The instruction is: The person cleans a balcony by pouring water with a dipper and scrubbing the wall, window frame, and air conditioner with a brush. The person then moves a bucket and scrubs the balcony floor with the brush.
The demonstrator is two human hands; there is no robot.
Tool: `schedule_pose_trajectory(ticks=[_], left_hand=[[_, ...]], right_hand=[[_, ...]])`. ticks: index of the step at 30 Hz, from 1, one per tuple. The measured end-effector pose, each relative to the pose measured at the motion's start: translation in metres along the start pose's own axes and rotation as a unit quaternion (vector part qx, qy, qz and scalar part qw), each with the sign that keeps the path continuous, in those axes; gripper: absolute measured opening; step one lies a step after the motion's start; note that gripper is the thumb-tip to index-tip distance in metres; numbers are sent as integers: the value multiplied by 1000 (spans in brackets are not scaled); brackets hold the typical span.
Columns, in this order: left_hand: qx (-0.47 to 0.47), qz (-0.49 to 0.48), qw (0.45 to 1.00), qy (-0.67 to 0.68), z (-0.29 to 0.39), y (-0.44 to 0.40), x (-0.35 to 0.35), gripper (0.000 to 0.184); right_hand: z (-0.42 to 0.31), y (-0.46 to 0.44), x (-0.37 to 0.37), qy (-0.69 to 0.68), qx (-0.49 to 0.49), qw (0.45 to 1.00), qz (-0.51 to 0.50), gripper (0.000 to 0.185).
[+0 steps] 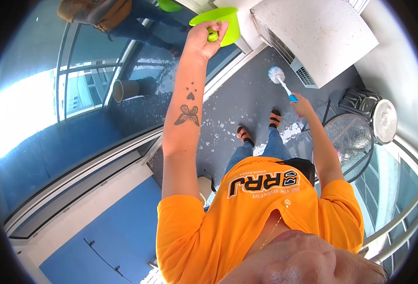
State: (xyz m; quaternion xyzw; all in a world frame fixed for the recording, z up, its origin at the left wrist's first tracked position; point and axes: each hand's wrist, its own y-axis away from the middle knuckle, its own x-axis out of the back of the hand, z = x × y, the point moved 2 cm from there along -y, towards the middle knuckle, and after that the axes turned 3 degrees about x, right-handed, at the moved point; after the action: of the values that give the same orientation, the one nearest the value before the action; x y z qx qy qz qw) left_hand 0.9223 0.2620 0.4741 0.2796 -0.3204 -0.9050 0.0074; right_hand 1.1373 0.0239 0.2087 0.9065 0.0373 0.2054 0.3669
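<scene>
My left hand (pixel 208 40) is raised at the top of the view, its fingers closed around the handle of a lime green dipper (pixel 229 26), beside the glass. At the right, my right hand (pixel 303 105) is wrapped round the blue-and-white handle of a brush (pixel 286 90). The brush's round white bristle head (pixel 276 75) points away from me, above the wet grey floor (pixel 228 102). What the dipper holds inside cannot be seen.
Large reflective glass panels (pixel 138 90) line the left. A white air-conditioner unit (pixel 318 38) stands at the upper right. Near my right arm are a round glass table (pixel 348 142) and a stack of stools (pixel 384 120). A metal railing (pixel 403 213) runs at the lower right.
</scene>
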Motion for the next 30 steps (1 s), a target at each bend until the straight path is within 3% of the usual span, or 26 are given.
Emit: schedule_pose_trajectory(ticks=[2,3,9,12,15,23,28,30], left_hand=[[27,12,1000,12,-11,-5,13,9],[48,7,999,16,-17,-8,22,19],[68,94,993,30,-72,-9,69,8],[78,101,992,6,-93,2,98,13],[86,89,991,-47,-102,14,123,14],[96,89,990,-52,-112,43,183,19],[79,97,987,-102,-112,61,198,20],[93,106,984,-105,-118,63,207,18]], right_hand=[[2,1,-2,19,12,1000,-9,47],[4,3,-3,20,12,1000,-9,47],[12,20,-8,-9,-10,1000,-26,48],[5,21,-9,-21,9,1000,2,48],[-36,23,-5,-41,48,998,25,47],[-232,45,30,-61,131,989,26,44],[-250,25,23,-37,150,987,35,42],[-237,-3,6,-44,110,992,30,42]])
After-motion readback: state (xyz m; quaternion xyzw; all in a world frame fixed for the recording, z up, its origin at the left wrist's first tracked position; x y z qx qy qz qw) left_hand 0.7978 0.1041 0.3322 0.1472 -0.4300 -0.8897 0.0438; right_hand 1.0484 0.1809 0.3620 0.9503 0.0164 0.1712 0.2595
